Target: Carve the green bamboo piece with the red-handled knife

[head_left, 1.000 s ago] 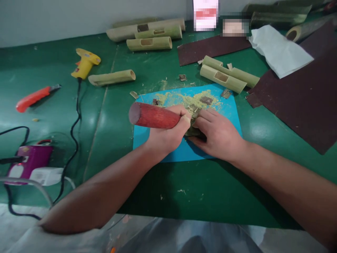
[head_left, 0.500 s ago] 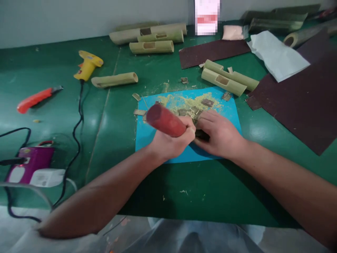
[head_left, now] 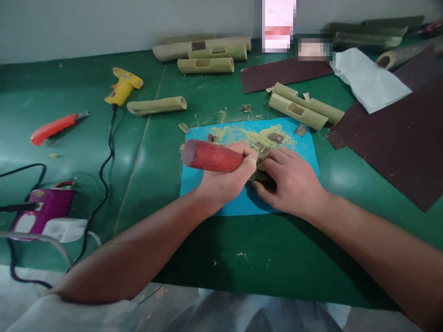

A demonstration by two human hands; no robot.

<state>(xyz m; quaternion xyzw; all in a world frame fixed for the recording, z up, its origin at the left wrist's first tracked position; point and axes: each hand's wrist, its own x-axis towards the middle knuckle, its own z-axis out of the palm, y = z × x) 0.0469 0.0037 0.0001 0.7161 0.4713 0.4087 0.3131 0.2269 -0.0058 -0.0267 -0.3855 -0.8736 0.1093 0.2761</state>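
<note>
My left hand [head_left: 224, 184] is wrapped round a tool with a thick red wooden handle [head_left: 214, 156]; its working end is hidden by my fingers. Closed over a dark greenish-brown bamboo piece [head_left: 260, 175], my right hand [head_left: 294, 177] holds it down on a blue sheet [head_left: 194, 182]. The two hands nearly touch, and the tool's hidden end points toward the bamboo. Pale yellow shavings [head_left: 265, 136] and several brown chips, among them a flat chip [head_left: 276, 138], lie on the sheet just beyond my fingers.
Bamboo tubes with cut windows lie at the back [head_left: 206, 65] and right [head_left: 297, 110]. A yellow glue gun [head_left: 123, 86], a red utility knife [head_left: 57, 128] and a purple power strip [head_left: 44, 210] with cords are at left. Dark brown sheets [head_left: 398, 138] and white paper [head_left: 370, 80] occupy the right.
The red handle has tipped lower and swung left, so it lies flatter over my left hand. My right hand stays on the bamboo piece. The view has shifted slightly.
</note>
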